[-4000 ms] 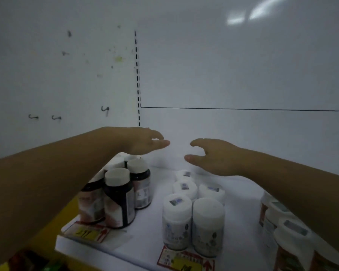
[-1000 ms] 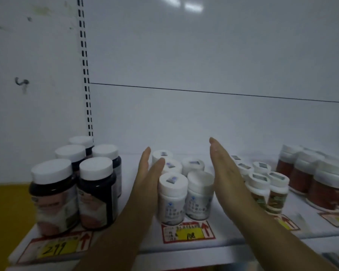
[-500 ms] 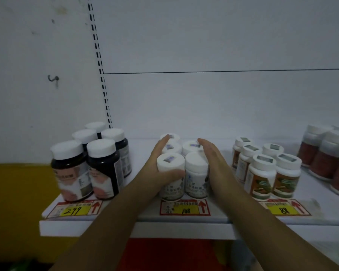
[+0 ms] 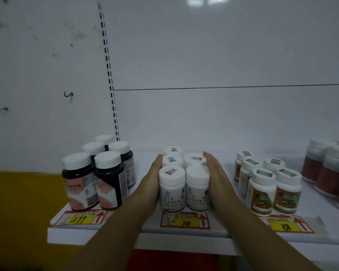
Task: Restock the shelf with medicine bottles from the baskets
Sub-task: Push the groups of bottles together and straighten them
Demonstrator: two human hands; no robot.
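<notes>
A group of several small white medicine bottles (image 4: 172, 189) stands in two rows at the front middle of the white shelf (image 4: 184, 238), above a price tag marked 108 (image 4: 185, 222). My left hand (image 4: 152, 181) lies flat against the left side of the group, fingers straight and together. My right hand (image 4: 215, 178) lies flat against the right side in the same way. The bottles stand upright between the two palms. Neither hand wraps around a bottle. No basket is in view.
Several dark bottles with white caps (image 4: 98, 173) stand to the left, close to my left forearm. White bottles with orange labels (image 4: 266, 187) stand to the right, and red-brown bottles (image 4: 327, 169) at the far right. The white back panel (image 4: 204, 118) rises behind.
My hands came down from above the shelf and closed in on both sides of the white bottles. My left thumb, curled round the front bottle half a second ago, now lies flat.
</notes>
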